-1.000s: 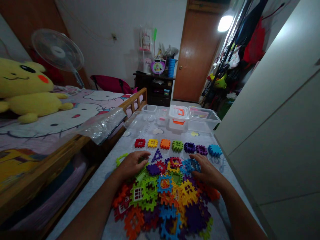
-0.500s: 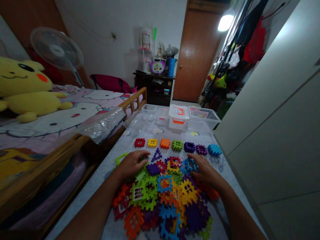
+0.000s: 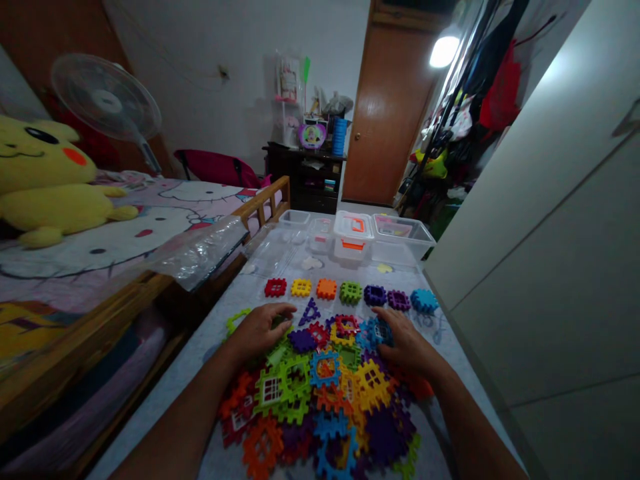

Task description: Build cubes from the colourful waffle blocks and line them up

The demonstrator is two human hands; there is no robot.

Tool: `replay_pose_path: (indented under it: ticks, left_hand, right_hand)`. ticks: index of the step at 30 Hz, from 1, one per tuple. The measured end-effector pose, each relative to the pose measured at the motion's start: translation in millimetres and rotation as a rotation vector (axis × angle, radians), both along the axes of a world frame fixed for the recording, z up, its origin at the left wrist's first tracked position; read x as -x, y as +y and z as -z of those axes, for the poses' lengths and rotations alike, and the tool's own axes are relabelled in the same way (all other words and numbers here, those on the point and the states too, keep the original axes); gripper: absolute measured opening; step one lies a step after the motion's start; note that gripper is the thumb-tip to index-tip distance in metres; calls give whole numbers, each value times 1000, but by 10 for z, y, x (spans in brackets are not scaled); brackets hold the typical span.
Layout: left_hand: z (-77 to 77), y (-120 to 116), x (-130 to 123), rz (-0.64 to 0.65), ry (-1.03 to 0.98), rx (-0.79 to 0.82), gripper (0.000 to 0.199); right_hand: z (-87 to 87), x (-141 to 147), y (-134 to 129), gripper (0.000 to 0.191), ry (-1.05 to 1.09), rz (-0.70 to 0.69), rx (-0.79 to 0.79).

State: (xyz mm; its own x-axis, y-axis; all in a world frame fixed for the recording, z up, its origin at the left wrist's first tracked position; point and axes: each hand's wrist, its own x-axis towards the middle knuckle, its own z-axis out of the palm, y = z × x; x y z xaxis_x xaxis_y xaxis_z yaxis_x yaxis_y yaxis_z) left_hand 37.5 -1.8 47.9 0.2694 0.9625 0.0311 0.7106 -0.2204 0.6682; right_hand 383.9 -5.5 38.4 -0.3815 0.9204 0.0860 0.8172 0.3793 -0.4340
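My left hand rests at the left edge of a pile of plastic interlocking tiles, thumb and fingers apart, near some green tiles. On the pile's right side lies my right hand, its fingers also apart beside a blue tile. Between the hands are a purple triangle tile, a solid purple tile and a red tile. Nearer to me the heap holds a green window tile, a yellow tile and an orange tile. Neither hand grips a tile.
A row of tile stacks, from a red stack to a blue stack, stands beyond the pile. Farther back are a lidded clear box and an open clear bin. A wooden bed rail borders the left, a white cabinet the right.
The whole view has shifted slightly to the left. Both hands keep nearly the same place against the pile, and the tiles look unmoved.
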Motion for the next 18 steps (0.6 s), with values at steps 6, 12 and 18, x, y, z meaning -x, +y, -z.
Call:
replay_pose_path:
  ticks: [6, 12, 18]
  left_hand:
    - [25, 10, 12, -6, 8, -5, 41]
    - [16, 16, 0, -13, -21, 7, 41]
    - [24, 19, 7, -30, -23, 5, 42]
  right_hand:
    - [-158, -346, 133, 67, 76, 55, -121]
    - [-482, -960, 514, 66, -16, 212, -62]
    - [-475, -1303, 752, 70, -15, 171, 57]
